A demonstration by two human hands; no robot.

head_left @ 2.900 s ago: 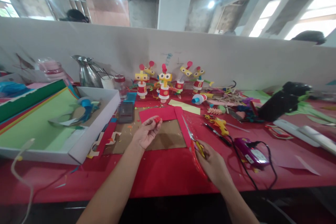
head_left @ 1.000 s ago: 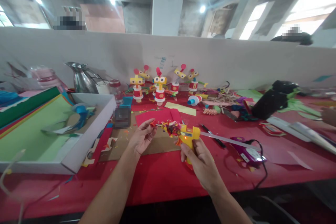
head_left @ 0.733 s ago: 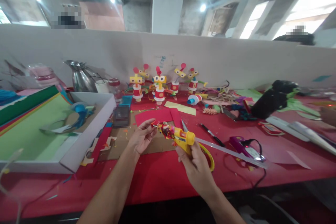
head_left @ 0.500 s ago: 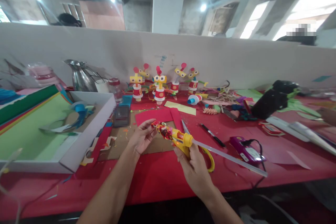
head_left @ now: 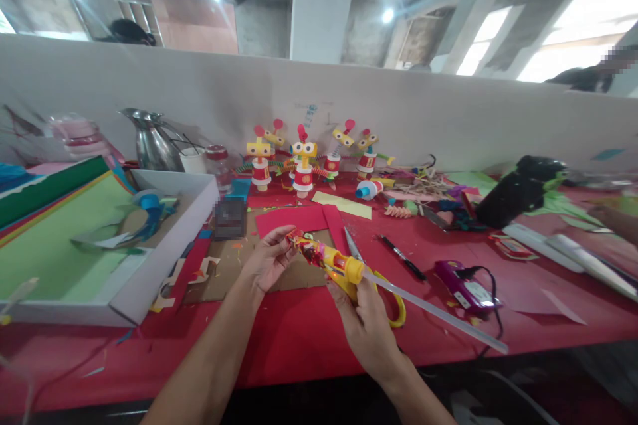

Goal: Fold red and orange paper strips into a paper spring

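Observation:
My right hand is closed round the handle of a yellow glue gun, whose front points left and is crusted with coloured scraps. A long translucent glue stick sticks out of its back end. At the nozzle, the fingers of my left hand are pinched together; what they hold there is too small to make out. Beneath both hands lie a cardboard sheet and red paper. Yellow-handled scissors lie partly hidden behind the gun and my right hand.
Several paper robot figures stand by the white partition. A white box of coloured paper is at left, near a steel jug. On the right are a black pen, a purple power adapter, a black bottle and another person's arm.
The glue gun and my right hand have shifted very slightly, the stick's free end tipping lower. My left hand stays at the nozzle. The other person's arm at right has moved.

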